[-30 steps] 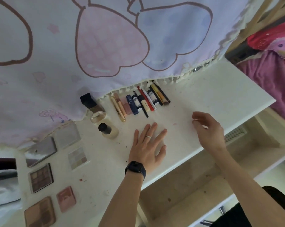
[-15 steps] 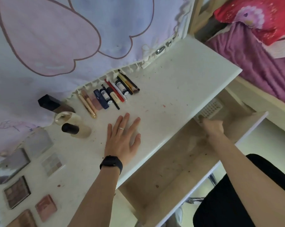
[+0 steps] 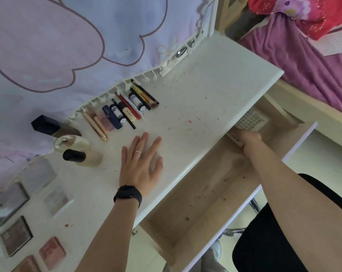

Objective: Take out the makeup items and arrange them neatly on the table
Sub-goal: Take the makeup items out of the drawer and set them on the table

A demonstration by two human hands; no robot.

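Observation:
My left hand (image 3: 141, 163) lies flat with spread fingers on the white table (image 3: 215, 91). My right hand (image 3: 249, 139) reaches into the open wooden drawer (image 3: 205, 193) under the tabletop and grips the near edge of a white gridded case (image 3: 250, 120) at the drawer's far end; its fingers are partly hidden. A row of lipsticks, pencils and tubes (image 3: 123, 112) lies by the cloth's edge. Two bottles (image 3: 81, 156) and a black-capped box (image 3: 46, 125) lie to its left. Several eyeshadow and blush palettes (image 3: 16, 235) sit at the left.
A pink and lilac printed cloth (image 3: 78, 46) hangs over the back of the table. A bed with purple and red bedding (image 3: 303, 55) stands to the right. A black chair seat (image 3: 264, 242) sits below the drawer front.
My right hand left the tabletop, went down into the open drawer and closed on the white gridded case. My left hand stayed flat on the table. The view swung right.

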